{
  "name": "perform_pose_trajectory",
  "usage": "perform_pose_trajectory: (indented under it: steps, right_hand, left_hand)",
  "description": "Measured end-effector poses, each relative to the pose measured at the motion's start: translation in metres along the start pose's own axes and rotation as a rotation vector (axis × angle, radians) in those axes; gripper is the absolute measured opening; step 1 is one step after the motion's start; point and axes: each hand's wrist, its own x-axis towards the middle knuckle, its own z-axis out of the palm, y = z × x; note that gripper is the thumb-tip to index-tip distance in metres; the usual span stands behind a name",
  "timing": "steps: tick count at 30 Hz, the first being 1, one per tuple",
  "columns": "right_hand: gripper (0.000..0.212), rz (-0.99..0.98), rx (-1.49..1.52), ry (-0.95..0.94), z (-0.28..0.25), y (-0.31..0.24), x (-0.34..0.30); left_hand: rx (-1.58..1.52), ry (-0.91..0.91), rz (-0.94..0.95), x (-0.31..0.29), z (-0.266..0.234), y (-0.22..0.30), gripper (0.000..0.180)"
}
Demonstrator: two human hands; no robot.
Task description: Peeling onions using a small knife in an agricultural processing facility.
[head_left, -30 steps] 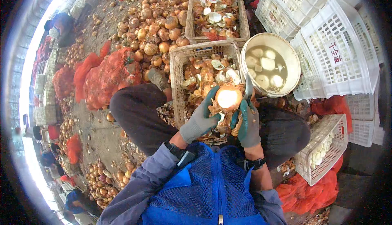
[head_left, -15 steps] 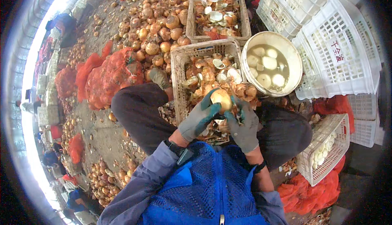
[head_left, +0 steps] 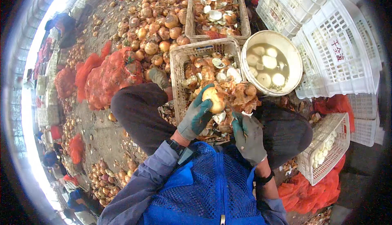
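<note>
Your left hand (head_left: 197,118), in a grey-and-teal work glove, is closed around a round, partly skinned yellow onion (head_left: 214,99), holding it above the tan wicker crate of onion skins and trimmings (head_left: 176,68) between your knees. Your gloved right hand (head_left: 248,134) sits just beside and below the onion, fingers curled; whether it grips anything cannot be told. A cream plastic bucket of water with peeled white onions (head_left: 249,49) stands touching the crate's right side, and a heap of loose brown unpeeled onions (head_left: 157,25) lies beyond on the ground.

Single head-worn fisheye, downward, close
</note>
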Motion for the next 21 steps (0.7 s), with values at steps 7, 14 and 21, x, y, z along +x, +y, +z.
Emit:
perform_pose_trajectory:
  steps: [7,14,21]
  right_hand:
    - [0.033,-0.110,-0.166,-0.051,0.000,0.010,-0.016]
    - [0.044,0.310,0.351,-0.423,-0.009,0.007,0.010]
    - [0.034,0.412,0.197,-0.330,0.033,0.008,-0.019]
  left_hand:
    - [0.153,0.039,0.021,0.003,0.004,-0.001,0.078]
    - [0.558,0.149,0.034,0.003,-0.007,-0.001,0.072]
    - [0.265,0.168,-0.081,-0.002,-0.006,-0.024,0.068]
